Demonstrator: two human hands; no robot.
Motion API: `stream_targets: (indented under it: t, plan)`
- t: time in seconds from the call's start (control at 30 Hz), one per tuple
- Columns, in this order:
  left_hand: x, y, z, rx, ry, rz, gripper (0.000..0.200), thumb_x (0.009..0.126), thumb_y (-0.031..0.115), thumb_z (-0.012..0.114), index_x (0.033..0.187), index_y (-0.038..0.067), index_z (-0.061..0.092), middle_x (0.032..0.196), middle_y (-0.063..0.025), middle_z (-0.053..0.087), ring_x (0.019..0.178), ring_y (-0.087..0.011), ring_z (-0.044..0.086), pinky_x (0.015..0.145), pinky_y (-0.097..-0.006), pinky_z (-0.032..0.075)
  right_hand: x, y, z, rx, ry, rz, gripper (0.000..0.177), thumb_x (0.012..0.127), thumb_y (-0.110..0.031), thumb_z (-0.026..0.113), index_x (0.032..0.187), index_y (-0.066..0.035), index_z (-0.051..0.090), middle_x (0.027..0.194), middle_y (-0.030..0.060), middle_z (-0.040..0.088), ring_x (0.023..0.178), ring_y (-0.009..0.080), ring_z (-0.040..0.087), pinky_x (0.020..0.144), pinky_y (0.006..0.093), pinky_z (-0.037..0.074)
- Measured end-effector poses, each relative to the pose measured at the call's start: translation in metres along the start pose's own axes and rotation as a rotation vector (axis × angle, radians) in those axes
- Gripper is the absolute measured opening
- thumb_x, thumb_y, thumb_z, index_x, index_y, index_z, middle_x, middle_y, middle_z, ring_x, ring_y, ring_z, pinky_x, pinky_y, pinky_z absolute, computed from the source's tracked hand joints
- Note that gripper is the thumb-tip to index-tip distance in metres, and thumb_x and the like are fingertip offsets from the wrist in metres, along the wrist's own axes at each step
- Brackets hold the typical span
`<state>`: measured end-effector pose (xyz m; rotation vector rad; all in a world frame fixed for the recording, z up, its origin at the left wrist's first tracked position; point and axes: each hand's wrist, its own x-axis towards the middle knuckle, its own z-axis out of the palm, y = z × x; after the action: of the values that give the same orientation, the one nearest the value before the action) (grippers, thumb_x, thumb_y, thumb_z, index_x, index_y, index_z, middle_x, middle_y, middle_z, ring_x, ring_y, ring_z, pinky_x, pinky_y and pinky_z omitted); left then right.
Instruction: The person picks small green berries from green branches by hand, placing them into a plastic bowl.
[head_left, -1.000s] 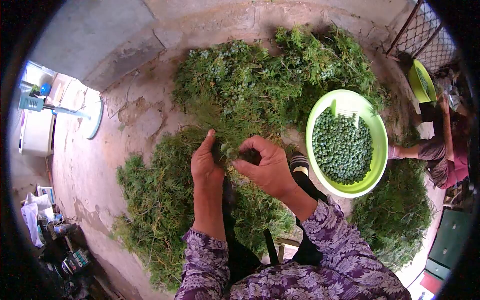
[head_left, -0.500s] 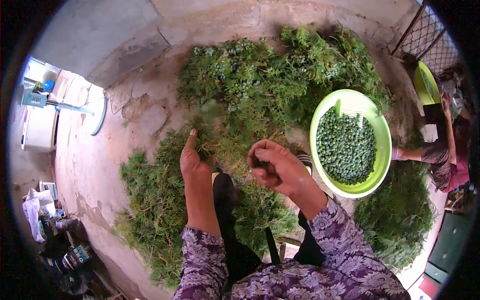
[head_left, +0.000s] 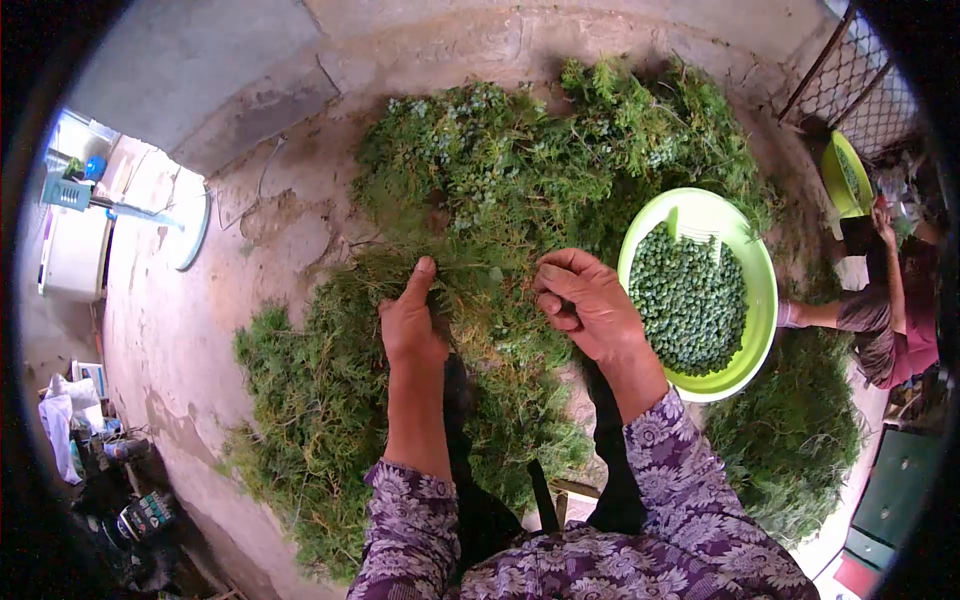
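My left hand (head_left: 412, 322) is closed round a green sprig (head_left: 385, 268), with the thumb on top and the twigs reaching out above the fingers. To its right, my right hand (head_left: 590, 300) has its thumb and fingers pinched together near the sprig's thin stems; what it holds, if anything, is too small to make out. Right beside that hand is a light green basin (head_left: 763, 300), which bears many round green-blue berries (head_left: 690, 300). Leafy branches with pale berries (head_left: 480, 150) lie beyond both hands.
More cut branches lie in piles at the left (head_left: 310, 390) and right (head_left: 790, 430). At the far right a person (head_left: 895, 300) sits by another green basin (head_left: 840, 180). A standing fan (head_left: 190, 225) is at the left, above assorted items (head_left: 145, 515).
My left hand has shifted slightly right and my right hand has moved right, nearer the large basin. The sprig at my left hand now shows more clearly.
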<state>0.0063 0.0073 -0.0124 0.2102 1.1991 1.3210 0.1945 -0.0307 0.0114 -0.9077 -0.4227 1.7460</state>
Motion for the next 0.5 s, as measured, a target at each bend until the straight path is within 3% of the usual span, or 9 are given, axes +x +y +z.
stream_targets:
  t: [0.13, 0.2, 0.3, 0.5]
  plan:
    - [0.002, -0.005, -0.003, -0.020, -0.050, -0.013, 0.049, 0.067, 0.007, 0.070, 0.105, 0.002, 0.040, 0.095, -0.0117, 0.055, 0.079, -0.0221, 0.058, 0.058, -0.0364, 0.052, 0.007, 0.008, 0.000, -0.168, 0.053, -0.014, 0.026, 0.075, -0.018, 0.064, 0.094, -0.003, 0.053, 0.072, 0.0026, 0.053, 0.054, 0.0067, 0.046, 0.040, 0.0171, 0.031]
    - [0.000, -0.005, -0.001, -0.014, -0.062, -0.021, 0.049, 0.067, 0.007, 0.070, 0.105, 0.002, 0.040, 0.094, -0.0117, 0.055, 0.078, -0.0218, 0.058, 0.057, -0.0364, 0.052, 0.009, 0.011, 0.006, -0.368, 0.193, -0.009, 0.041, 0.070, -0.023, 0.070, 0.099, -0.001, 0.052, 0.071, 0.0025, 0.054, 0.054, 0.0066, 0.047, 0.043, 0.0189, 0.035]
    - [-0.008, -0.004, 0.005, -0.001, -0.092, -0.041, 0.048, 0.068, 0.007, 0.070, 0.106, 0.002, 0.041, 0.094, -0.0119, 0.056, 0.076, -0.0214, 0.058, 0.056, -0.0362, 0.051, 0.011, 0.012, 0.014, -0.500, 0.189, 0.001, 0.033, 0.073, -0.015, 0.066, 0.098, -0.002, 0.049, 0.070, 0.0013, 0.050, 0.053, 0.0062, 0.044, 0.039, 0.0170, 0.028]
    - [-0.019, -0.007, 0.016, -0.011, -0.090, -0.037, 0.051, 0.069, 0.008, 0.070, 0.107, -0.004, 0.039, 0.094, -0.0138, 0.056, 0.077, -0.0225, 0.058, 0.062, -0.0379, 0.050, 0.010, 0.018, 0.016, -0.382, 0.150, -0.084, 0.026, 0.074, -0.014, 0.065, 0.094, -0.003, 0.052, 0.064, -0.0006, 0.051, 0.049, 0.0051, 0.046, 0.040, 0.0170, 0.030]
